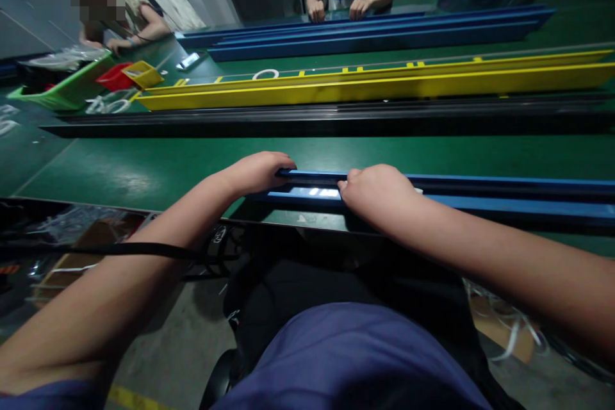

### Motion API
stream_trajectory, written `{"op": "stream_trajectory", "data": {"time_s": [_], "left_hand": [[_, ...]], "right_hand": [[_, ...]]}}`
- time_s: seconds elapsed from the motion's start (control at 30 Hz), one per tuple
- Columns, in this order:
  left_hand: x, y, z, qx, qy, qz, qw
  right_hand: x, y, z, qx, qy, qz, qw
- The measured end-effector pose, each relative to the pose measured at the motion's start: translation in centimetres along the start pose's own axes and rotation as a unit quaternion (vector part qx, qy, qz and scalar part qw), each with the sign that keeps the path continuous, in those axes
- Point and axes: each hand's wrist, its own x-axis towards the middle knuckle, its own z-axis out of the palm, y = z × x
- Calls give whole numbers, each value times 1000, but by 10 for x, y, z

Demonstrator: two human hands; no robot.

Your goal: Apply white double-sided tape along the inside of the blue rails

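A long blue channel rail [480, 195] lies along the near edge of the green table [144, 166] and runs off to the right. My left hand [257, 171] is curled over the rail's left end. My right hand [377, 192] is closed over the rail a short way to the right, knuckles up. Between the two hands a bright glint shows on the rail's inner face.
Further back lie a black rail [336, 118], yellow rails [384, 86] and blue rails [375, 35]. Green, red and yellow bins [115, 77] stand at the far left. Two other people sit at the far side, one with hands on the blue rails.
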Motion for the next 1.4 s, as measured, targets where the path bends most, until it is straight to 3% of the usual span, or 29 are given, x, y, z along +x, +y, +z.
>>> {"op": "stream_trajectory", "data": {"time_s": [0.27, 0.6, 0.93, 1.13, 1.4], "left_hand": [[4, 10, -1, 18, 3, 8, 1000], [28, 32, 5, 99, -17, 21, 995], [44, 54, 14, 51, 23, 27, 998], [44, 52, 18, 19, 37, -30, 999], [43, 52, 18, 19, 45, -37, 998]], "right_hand": [[-3, -4, -9, 21, -13, 20, 1000], [-2, -6, -6, 12, -12, 27, 999], [-5, -5, -9, 4, -6, 31, 999], [-17, 26, -3, -51, 23, -30, 998], [-68, 94, 3, -66, 38, -120, 990]]}}
